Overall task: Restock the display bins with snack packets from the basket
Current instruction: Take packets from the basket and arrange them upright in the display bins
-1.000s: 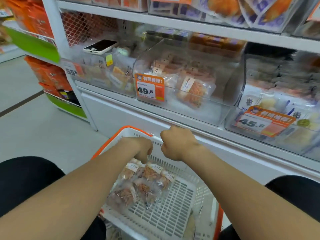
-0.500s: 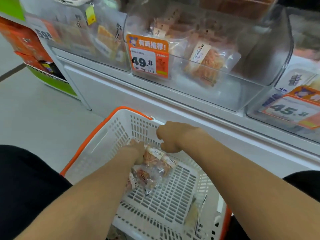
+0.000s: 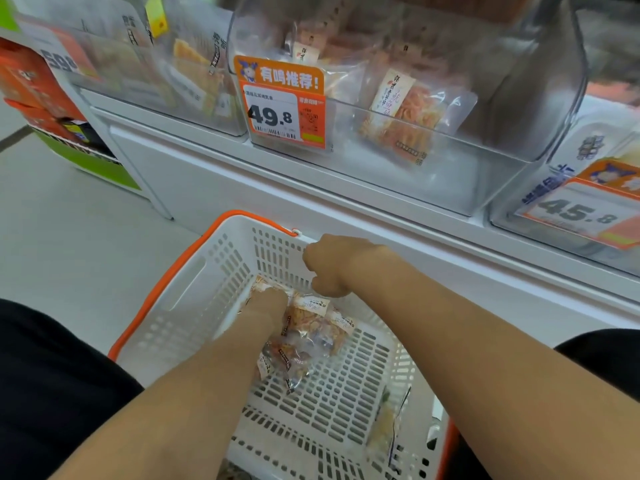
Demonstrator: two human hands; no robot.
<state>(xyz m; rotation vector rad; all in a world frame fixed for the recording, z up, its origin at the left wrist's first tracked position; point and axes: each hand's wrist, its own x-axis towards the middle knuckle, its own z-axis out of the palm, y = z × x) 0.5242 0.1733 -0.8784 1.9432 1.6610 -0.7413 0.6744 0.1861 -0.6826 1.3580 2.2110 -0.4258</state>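
Observation:
A white basket [image 3: 194,292] with an orange rim sits between my knees below the shelf. Several clear snack packets [image 3: 313,336] with orange contents lie bunched on its slatted floor. My left hand [image 3: 268,304] reaches down into that bunch, its fingers buried among the packets and closed on them. My right hand [image 3: 332,265] is curled over the basket's far rim, just above the packets. On the shelf above stands a clear display bin [image 3: 450,174] with a 49.8 price tag [image 3: 282,105]; it holds matching packets [image 3: 403,114].
One more flat packet [image 3: 384,424] lies at the basket's right side. Clear bins stand left [image 3: 156,74] and right [image 3: 568,202] of the middle one, the right one tagged 45.8. A white shelf ledge [image 3: 346,202] juts out above the basket. Grey floor [image 3: 69,244] lies to the left.
My view has tilted down and moved closer. My left hand has dropped from above the packets into the bunch on the basket floor. My right hand stays at the far rim.

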